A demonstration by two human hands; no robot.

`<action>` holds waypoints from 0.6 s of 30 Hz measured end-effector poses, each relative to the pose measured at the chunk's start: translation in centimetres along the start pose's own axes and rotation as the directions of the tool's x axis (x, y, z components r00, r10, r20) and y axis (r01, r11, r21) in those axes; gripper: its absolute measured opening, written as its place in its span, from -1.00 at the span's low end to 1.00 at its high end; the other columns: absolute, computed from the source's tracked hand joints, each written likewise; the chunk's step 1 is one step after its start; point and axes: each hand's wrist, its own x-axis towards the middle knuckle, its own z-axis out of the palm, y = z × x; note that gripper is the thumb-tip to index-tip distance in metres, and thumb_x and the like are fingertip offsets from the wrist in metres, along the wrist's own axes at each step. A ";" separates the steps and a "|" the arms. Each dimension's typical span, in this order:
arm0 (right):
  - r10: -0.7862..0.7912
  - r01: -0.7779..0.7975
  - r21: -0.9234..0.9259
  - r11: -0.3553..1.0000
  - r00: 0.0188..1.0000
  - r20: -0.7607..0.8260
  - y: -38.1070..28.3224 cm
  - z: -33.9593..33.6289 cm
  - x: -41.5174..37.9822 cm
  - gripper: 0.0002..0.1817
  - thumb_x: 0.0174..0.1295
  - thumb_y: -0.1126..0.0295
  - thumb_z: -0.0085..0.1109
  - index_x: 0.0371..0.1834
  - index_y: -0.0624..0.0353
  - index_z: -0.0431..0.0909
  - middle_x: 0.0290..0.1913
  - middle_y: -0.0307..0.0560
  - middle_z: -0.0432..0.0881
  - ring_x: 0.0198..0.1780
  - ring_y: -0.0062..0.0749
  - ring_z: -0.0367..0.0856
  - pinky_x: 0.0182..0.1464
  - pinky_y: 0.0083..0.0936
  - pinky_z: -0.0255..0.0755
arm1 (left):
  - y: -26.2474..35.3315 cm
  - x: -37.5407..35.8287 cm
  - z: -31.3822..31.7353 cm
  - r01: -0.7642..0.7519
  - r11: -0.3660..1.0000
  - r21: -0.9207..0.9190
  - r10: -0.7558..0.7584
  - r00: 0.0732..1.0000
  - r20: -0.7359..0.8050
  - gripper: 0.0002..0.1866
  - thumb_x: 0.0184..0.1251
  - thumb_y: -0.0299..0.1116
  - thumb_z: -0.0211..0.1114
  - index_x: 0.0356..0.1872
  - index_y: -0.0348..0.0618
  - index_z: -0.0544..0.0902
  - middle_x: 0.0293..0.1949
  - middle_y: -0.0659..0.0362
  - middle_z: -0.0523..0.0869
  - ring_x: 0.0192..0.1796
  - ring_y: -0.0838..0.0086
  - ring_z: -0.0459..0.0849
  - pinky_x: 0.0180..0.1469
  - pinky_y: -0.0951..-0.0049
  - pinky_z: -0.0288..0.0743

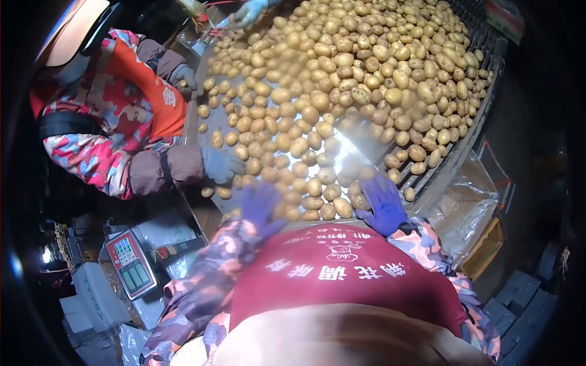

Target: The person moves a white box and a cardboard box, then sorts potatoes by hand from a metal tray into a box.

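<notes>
Many potatoes [311, 116] cover a sorting table whose flat grey surface shows at the near left. My right hand [383, 206], in a purple glove, lies at the table's near edge with its fingers spread. It rests against the nearest potatoes and holds nothing that I can see. My left hand [261, 207], in a matching glove, is over potatoes at the near left. It is blurred, but its fingers look stretched out; no held potato shows. A bright glare patch [351, 152] lies on the table between the potatoes.
A co-worker [116, 104] stands at the left, one gloved hand [221, 165] beside the potatoes. Another gloved hand [249, 12] is at the far side. Slatted bars [473, 36] edge the right. A digital scale [131, 263] stands lower left; a wooden crate [482, 249] with plastic sits right.
</notes>
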 end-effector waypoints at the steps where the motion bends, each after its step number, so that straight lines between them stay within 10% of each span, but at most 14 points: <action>1: -0.030 0.030 -0.011 0.999 0.999 -0.021 -0.1 0.6 0.4 -0.12 0.18 -0.16 0.26 0.50 0.09 0.29 0.54 0.08 0.22 0.60 0.15 0.02 0.56 0.13 -0.09 | 1.0 0.9 0.8 -0.126 0.992 -0.003 0.126 0.992 -0.026 -0.26 0.25 -0.08 0.30 0.43 -0.17 0.38 0.44 -0.15 0.36 0.47 -0.15 0.29 0.43 -0.31 0.00; 4: -0.117 0.112 -0.061 0.992 0.990 -0.082 0.0 0.9 3.7 -0.08 0.11 -0.18 0.32 0.44 0.16 0.32 0.50 0.13 0.23 0.57 0.29 0.01 0.51 0.25 -0.07 | 0.8 5.4 0.7 0.183 0.983 0.013 -0.182 0.981 -0.067 -0.34 0.31 -0.12 0.25 0.42 -0.14 0.42 0.45 -0.14 0.36 0.49 -0.15 0.28 0.44 -0.33 -0.02; 5: -0.135 0.129 -0.070 0.989 0.988 -0.081 -0.3 0.8 4.5 -0.05 0.07 -0.21 0.33 0.43 0.17 0.33 0.50 0.14 0.21 0.56 0.31 0.00 0.49 0.27 -0.06 | 0.2 7.1 1.3 0.197 0.976 0.095 -0.164 0.946 -0.279 -0.36 0.16 -0.08 0.33 0.32 0.10 0.51 0.33 0.02 0.50 0.42 -0.03 0.39 0.42 -0.30 0.06; 8: -0.167 0.165 -0.035 0.986 0.982 -0.089 -0.1 0.7 6.9 -0.03 -0.04 -0.26 0.37 0.34 0.18 0.40 0.51 0.18 0.17 0.52 0.38 0.01 0.45 0.32 -0.04 | -1.4 11.3 0.0 0.095 0.968 0.234 -0.024 0.956 -0.291 -0.42 0.25 -0.16 0.22 0.31 -0.08 0.53 0.25 -0.07 0.55 0.31 -0.13 0.46 0.31 -0.27 0.19; 13: -0.113 0.119 0.072 0.990 0.990 -0.087 -1.5 -1.3 9.3 -0.14 -0.01 -0.21 0.37 0.25 0.17 0.44 0.51 0.22 0.16 0.51 0.38 0.02 0.43 0.31 -0.01 | -2.7 16.7 2.7 0.058 0.996 0.065 -0.049 0.989 -0.139 -0.49 0.19 -0.24 0.21 0.22 -0.08 0.58 -0.15 0.04 0.65 -0.08 0.03 0.64 -0.09 -0.05 0.44; 18: -0.143 0.158 0.087 0.984 0.977 -0.156 -2.1 -3.5 9.1 -0.31 0.04 -0.05 0.38 0.15 0.18 0.51 0.42 0.22 0.30 0.45 0.33 0.17 0.37 0.24 0.11 | -3.0 17.9 1.6 -0.012 1.000 0.024 0.007 0.982 0.187 -0.51 0.28 -0.22 0.26 0.23 -0.15 0.57 -0.11 -0.04 0.70 -0.07 0.04 0.70 -0.06 0.05 0.54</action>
